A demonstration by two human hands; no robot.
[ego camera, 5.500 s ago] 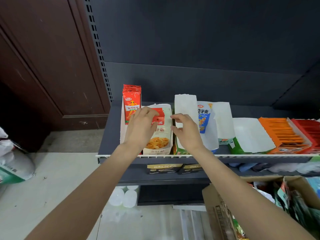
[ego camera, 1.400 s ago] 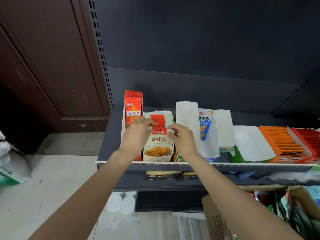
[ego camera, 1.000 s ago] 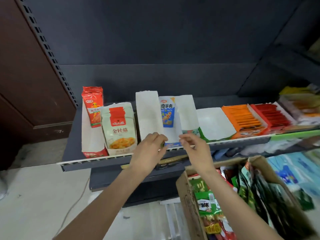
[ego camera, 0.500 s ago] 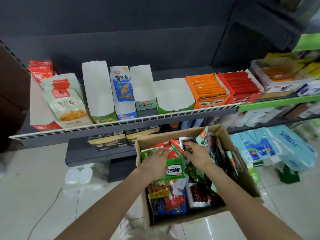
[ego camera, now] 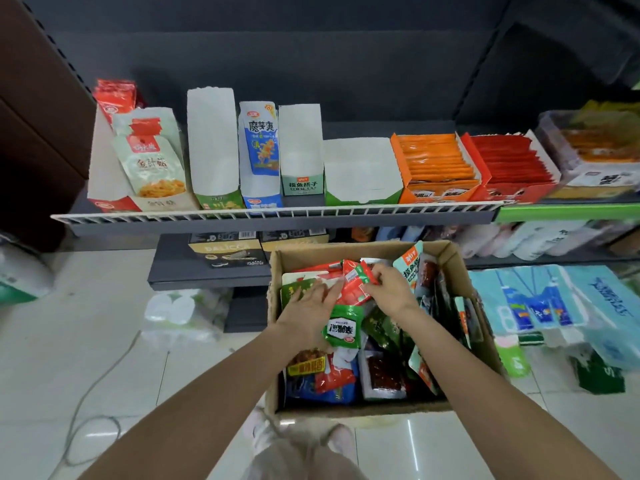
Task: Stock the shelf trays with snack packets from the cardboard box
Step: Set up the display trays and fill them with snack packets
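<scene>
Both hands inside cardboard box

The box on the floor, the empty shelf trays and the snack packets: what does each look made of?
Box: brown corrugated cardboard, matte, with folded flaps. Empty shelf trays: thin paperboard by the look, plain white inside, printed fronts. Snack packets: glossy plastic film, likely; crinkled, catching light, including the red one the right hand pinches.

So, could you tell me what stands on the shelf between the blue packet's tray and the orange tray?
In the head view, two trays showing no packets stand there: a narrow white tray beside the blue packet, then a wide low tray beside the orange tray.
</scene>
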